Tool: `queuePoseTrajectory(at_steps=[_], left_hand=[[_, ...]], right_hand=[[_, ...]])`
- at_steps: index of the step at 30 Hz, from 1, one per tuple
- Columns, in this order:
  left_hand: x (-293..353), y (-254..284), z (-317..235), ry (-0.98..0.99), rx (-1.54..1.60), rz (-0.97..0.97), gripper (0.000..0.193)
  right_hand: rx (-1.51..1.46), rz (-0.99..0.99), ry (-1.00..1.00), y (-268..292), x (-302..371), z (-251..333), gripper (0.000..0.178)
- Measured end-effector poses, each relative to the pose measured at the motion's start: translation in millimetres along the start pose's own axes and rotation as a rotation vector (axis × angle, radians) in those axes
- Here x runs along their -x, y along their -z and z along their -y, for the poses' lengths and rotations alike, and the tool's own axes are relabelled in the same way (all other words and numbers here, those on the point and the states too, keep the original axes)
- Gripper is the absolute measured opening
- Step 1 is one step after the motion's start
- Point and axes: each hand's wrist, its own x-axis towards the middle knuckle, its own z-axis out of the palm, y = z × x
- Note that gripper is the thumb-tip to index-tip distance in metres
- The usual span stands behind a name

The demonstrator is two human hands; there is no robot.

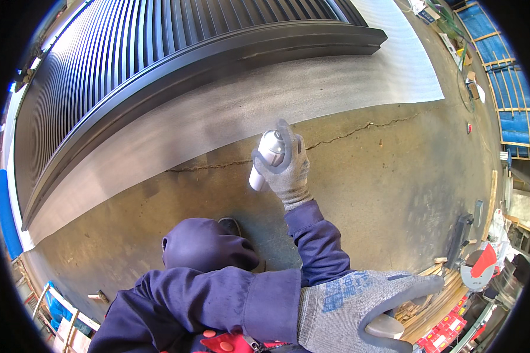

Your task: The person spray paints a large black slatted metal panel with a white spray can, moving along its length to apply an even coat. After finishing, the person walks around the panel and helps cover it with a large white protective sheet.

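My right hand (285,167), in a grey glove, is wrapped round a white spray can (258,178). Its index finger rests at the can's top. The can is tilted, above the concrete floor near the edge of a white sheet (218,129). My left arm crosses in front of my body, so my left hand (359,309), gloved alike, is at the lower right. Between its curled fingers sits a pale, round, cap-like thing (385,326), partly hidden. Beyond the hands, a dark slatted metal panel (241,50) with a thick edge rail lies on the sheet.
A long crack (341,138) runs across the concrete floor. At the lower right are a circular saw (480,267), timber lengths (421,320) and red boxes (444,332). Blue sheeting on a wooden frame (500,82) stands at the far right. A blue roll (7,215) is at the left.
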Motion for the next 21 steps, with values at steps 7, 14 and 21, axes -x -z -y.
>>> queuePoseTrajectory(at_steps=[7,14,21], left_hand=[[-4,-1,5,-0.001,-0.008,-0.008,0.089],[-5,-5,12,-0.015,-0.051,-0.034,0.086],[3,4,8,-0.015,-0.060,-0.049,0.085]], right_hand=[[0.039,-0.176,-0.049,24,-8,-23,0.091],[0.118,-0.194,-0.088,50,-24,-42,0.090],[0.010,-0.308,-0.262,68,-22,-55,0.091]])
